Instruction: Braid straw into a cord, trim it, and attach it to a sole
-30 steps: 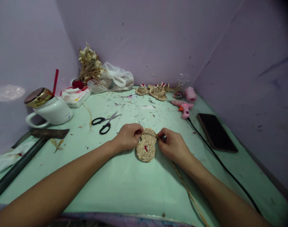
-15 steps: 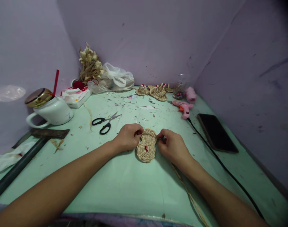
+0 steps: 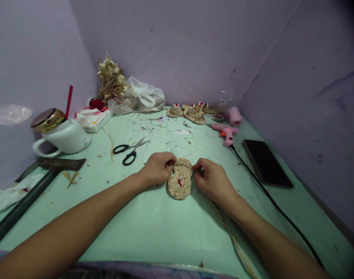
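Note:
A coiled straw-coloured piece (image 3: 179, 190), shaped like a small shoe sole with a red thread mark in its lower half, lies on the pale green table between my hands. My left hand (image 3: 158, 168) pinches its upper left edge, fingers closed. On the other side, my right hand (image 3: 211, 178) pinches a strand of natural-fibre cord against the upper right edge. The loose cord (image 3: 231, 236) trails from under that hand to the table's front edge. What lies inside the right fingers is partly hidden.
Black-handled scissors (image 3: 131, 150) lie left of centre. A pink glue gun (image 3: 227, 131), its black cable running forward, sits by a phone (image 3: 267, 162). At left are a hammer (image 3: 39, 190) and a white mug (image 3: 67, 137). Finished woven pieces (image 3: 196, 114) and a plastic bag (image 3: 145, 97) line the back.

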A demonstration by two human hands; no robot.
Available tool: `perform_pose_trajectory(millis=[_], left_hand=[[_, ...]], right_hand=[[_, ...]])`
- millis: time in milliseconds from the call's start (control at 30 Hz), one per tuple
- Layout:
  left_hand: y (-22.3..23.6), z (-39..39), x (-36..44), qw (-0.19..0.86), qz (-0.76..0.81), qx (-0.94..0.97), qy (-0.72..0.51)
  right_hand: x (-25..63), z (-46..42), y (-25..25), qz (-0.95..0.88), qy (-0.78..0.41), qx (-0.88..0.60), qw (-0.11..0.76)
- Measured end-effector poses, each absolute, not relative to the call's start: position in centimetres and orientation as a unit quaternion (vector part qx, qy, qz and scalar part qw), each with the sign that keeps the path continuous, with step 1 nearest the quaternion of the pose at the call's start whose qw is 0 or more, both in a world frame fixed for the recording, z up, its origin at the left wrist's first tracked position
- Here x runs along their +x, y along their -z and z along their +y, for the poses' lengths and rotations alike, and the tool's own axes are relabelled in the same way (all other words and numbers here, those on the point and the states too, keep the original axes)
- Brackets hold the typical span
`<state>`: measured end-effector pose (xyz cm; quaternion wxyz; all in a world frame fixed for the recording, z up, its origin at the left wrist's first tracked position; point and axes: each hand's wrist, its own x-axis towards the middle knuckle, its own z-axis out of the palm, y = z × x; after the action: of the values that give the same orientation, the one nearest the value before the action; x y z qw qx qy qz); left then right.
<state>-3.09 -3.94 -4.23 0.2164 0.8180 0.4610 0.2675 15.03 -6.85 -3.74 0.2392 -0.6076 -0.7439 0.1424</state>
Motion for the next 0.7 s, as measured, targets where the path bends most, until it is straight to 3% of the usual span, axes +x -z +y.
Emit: perform_pose_trajectory(millis=[467, 700], left_hand=[[4.19, -4.01, -3.11, 0.218, 0.462, 0.815, -0.274], [4.6, -3.87, -3.15, 0.204, 0.473, 0.793, -0.326]], right_hand=[[15.13, -6.78, 3.85, -0.739, -0.152, -0.611, 0.24], [15.12, -6.62, 4.1, -0.733, -0.131, -0.601, 0.291]])
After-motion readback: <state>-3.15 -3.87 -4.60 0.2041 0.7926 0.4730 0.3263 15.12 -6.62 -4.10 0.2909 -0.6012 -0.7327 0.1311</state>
